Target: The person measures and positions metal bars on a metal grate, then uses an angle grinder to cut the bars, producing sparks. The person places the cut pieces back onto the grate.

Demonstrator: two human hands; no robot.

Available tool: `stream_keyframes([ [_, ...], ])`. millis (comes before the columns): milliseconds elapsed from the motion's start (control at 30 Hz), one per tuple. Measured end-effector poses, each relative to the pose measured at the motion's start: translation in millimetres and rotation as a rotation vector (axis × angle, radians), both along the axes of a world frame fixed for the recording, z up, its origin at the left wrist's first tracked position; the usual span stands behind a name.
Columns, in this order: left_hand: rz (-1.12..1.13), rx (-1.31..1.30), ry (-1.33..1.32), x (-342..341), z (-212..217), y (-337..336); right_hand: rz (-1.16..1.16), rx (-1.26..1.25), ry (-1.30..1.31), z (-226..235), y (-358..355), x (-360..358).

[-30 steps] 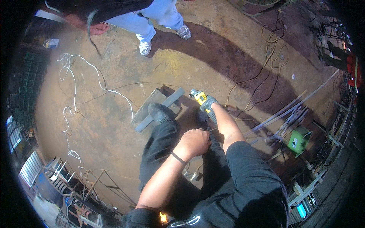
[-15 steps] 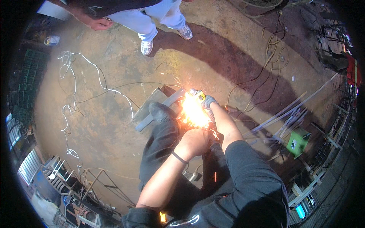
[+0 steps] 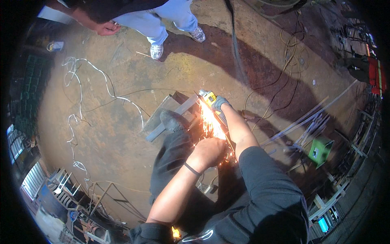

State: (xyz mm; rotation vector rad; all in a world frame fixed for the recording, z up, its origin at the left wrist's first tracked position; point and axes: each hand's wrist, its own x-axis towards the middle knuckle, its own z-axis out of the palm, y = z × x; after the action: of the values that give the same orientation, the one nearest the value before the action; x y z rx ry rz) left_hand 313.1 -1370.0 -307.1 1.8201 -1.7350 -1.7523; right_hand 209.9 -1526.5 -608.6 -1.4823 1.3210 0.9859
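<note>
Right hand (image 3: 219, 104) gripping yellow grinder (image 3: 209, 98); left hand (image 3: 209, 152) curled, grip unclear. Green box (image 3: 319, 151) at right, contents unclear.

From afar I see a yellow grinder (image 3: 210, 99), grey glove (image 3: 219, 103), orange-white sparks (image 3: 210, 123), grey metal bar (image 3: 156, 133), pale blue jeans (image 3: 147, 25) and green box (image 3: 320, 151).

Person (image 3: 142, 22) in pale trousers; tangled white cord (image 3: 115, 97) on floor (image 3: 113, 154); metal strips (image 3: 313, 127) near green box (image 3: 320, 151)

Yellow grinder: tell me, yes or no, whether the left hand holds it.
No, the gloved right hand grips the yellow grinder.
</note>
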Motion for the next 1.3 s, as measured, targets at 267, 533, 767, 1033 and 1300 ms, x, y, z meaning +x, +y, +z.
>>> stream_keyframes([
  [267,0.032,0.01,0.009,9.8,20.8,-14.4,0.033,0.029,0.021,2.4,0.9,8.9],
  [533,0.058,-0.034,-0.011,4.8,9.2,-7.9,0.042,-0.062,0.035,10.8,4.6,10.6],
  [767,0.044,0.001,-0.008,4.7,12.9,-14.3,0.079,0.032,0.037,12.5,-2.7,4.7],
  [1033,0.08,-0.001,-0.018,-1.5,7.0,-8.3,0.009,0.034,0.022,-7.4,2.1,2.4],
  [1300,0.041,0.032,-0.007,3.9,15.8,-14.1,0.069,-0.029,0.023,-6.3,4.5,-1.9],
])
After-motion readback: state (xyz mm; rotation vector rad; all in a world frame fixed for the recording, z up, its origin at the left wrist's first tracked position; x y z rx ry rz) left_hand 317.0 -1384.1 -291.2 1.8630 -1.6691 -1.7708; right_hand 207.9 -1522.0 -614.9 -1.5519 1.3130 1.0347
